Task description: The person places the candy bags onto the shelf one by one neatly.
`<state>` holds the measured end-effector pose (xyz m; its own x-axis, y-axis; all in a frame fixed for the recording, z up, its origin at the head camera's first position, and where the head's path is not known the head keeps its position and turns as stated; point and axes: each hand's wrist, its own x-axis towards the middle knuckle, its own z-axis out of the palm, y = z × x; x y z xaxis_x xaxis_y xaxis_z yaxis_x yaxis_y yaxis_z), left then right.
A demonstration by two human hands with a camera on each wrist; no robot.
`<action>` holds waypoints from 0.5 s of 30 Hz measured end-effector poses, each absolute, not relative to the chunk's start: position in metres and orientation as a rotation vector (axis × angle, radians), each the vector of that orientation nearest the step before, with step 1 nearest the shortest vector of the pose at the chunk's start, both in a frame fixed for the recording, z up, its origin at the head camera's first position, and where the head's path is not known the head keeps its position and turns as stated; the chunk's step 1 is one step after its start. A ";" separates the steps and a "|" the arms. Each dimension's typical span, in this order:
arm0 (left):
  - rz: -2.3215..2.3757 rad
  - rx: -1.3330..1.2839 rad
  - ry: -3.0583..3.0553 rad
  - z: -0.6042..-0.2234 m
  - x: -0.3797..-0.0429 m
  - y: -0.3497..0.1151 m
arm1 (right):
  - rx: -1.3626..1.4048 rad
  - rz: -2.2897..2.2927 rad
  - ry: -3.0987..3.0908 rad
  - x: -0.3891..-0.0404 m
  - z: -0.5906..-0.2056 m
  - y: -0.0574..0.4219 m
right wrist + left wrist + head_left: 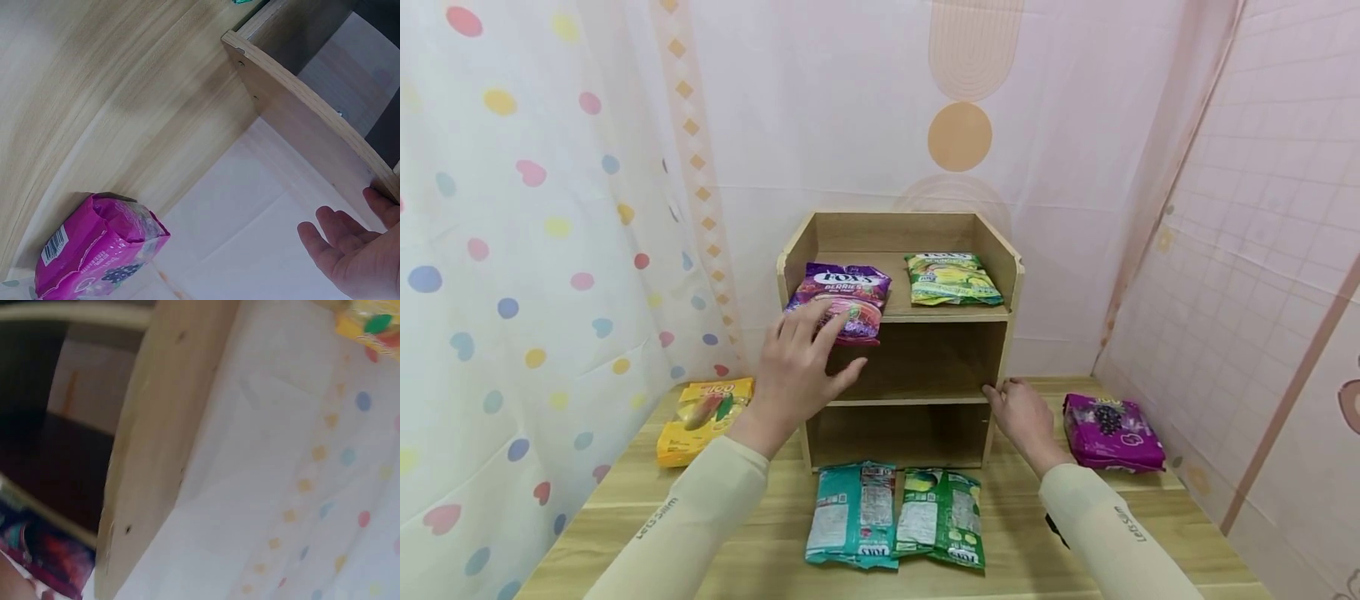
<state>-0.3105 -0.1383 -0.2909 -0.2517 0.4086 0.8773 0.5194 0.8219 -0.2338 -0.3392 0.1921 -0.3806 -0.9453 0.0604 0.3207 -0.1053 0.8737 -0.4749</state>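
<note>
My left hand (801, 362) is at the front of a purple bag of berry candy (842, 287) on the upper left of a small wooden shelf (912, 318). The fingers are spread and overlap the bag's lower part in the head view; the thumb stands apart. In the left wrist view, the bag (44, 547) pokes past the shelf's edge by the fingertips. My right hand (1022, 417) pinches the shelf's right side panel, thumb at the front edge. The right wrist view shows one finger against the panel's outer face (312, 134), the others loose beside it.
A yellow-green candy bag (952, 279) lies on the top shelf's right. Before the unit, a teal bag (852, 515) and a green bag (942, 517) lie on the wooden table (752, 533). A yellow mango bag (703, 421) is left, a purple grape bag (1112, 433) right. Curtains surround the table.
</note>
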 end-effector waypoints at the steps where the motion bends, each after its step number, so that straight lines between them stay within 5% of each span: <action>1: -0.085 -0.723 -1.832 -0.296 -0.311 -0.141 | 0.033 0.717 -2.717 -0.339 -0.381 0.192; 15: -0.009 -0.749 -1.709 -0.296 -0.320 -0.136 | 0.040 0.695 -2.698 -0.341 -0.382 0.192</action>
